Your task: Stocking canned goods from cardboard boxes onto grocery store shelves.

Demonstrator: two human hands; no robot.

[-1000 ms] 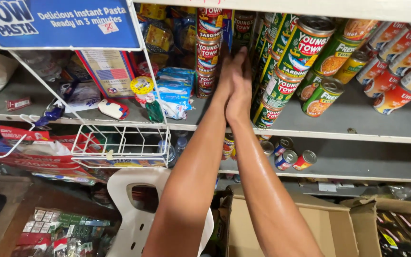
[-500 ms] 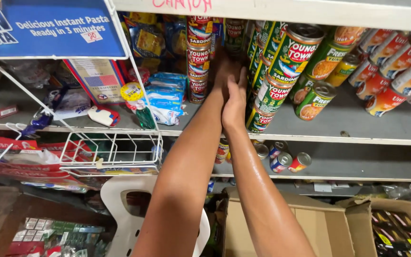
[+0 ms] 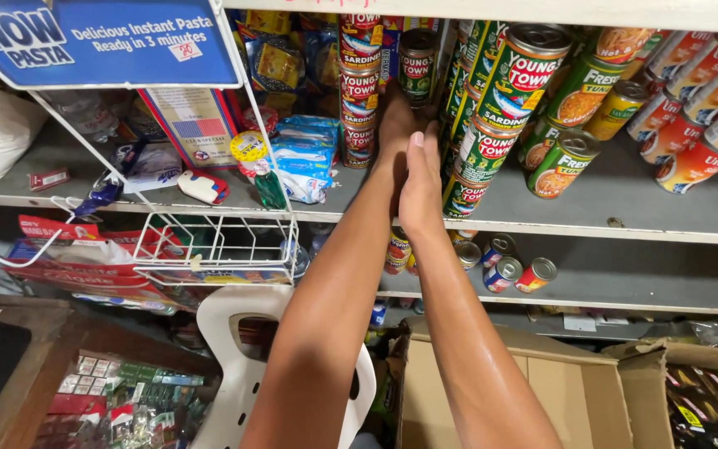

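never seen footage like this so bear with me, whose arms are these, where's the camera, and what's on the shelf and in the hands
There is no machine here: the two bare arms belong to one person, and the single camera sits on that person's head, looking forward and down along the arms.

Both arms reach into a grey shop shelf. The left hand and right hand are pressed close together at a dark green can. Whether either hand grips it cannot be told from here.

Left of the hands stands a stack of red cans; right of them are piles of green cans and orange-and-red cans lying on their sides. More loose cans sit on the shelf below. An open cardboard box and a white plastic chair stand underneath.
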